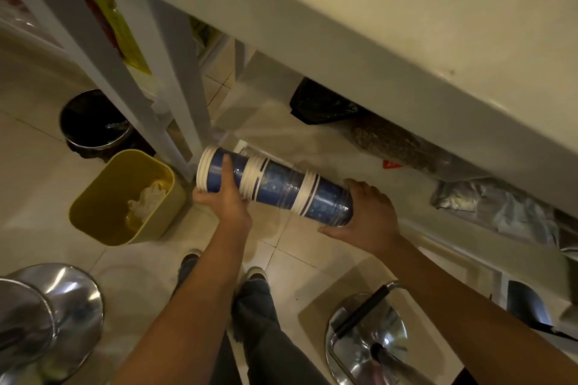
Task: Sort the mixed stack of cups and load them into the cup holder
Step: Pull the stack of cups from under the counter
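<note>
— Cups: where's that long blue-and-white nested paper-and-plastic cup stack?
— Lying sideways, below the white counter's edge. Your left hand clasps one end, your right hand cups the other; lift it level.

The cup stack looks like a mix of blue paper cups with white matt rims and clear glossy plastic ones that catch the light. Desk is smooth, cream, slightly glossy. Floor is shiny pale tile. Yellow bin looks like matt plastic, crumpled white paper inside. Stool bases are mirror-polished chrome metal.
</note>
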